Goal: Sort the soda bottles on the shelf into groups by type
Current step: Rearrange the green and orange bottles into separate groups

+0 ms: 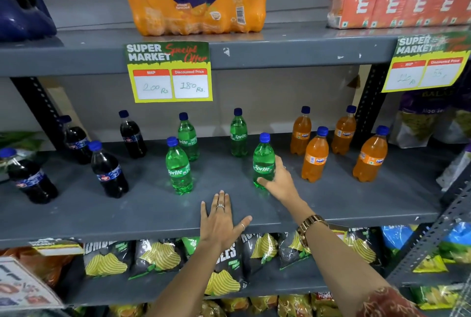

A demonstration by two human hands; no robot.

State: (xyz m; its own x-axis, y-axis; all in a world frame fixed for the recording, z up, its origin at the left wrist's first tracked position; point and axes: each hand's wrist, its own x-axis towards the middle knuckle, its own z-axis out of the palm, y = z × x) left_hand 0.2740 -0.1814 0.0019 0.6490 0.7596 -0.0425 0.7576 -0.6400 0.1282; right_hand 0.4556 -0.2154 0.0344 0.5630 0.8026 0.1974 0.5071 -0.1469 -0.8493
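Left hand (221, 217) lies flat, open on shelf (153, 214); right hand (279, 184) grips Sprite bottle (263, 160).

Left hand (221, 217): two rings. Right wrist: gold link watch (309, 227); red patterned sleeve (390, 301), possibly floral.

Your left hand (221, 217) lies flat, palm down, with its fingers spread wide. You have a ring on one finger. Your right hand (276, 181) reaches out farther. Its fingers and thumb curl around something and hold it. A gold watch sits on your right wrist. Both your arms stretch forward and are bare.
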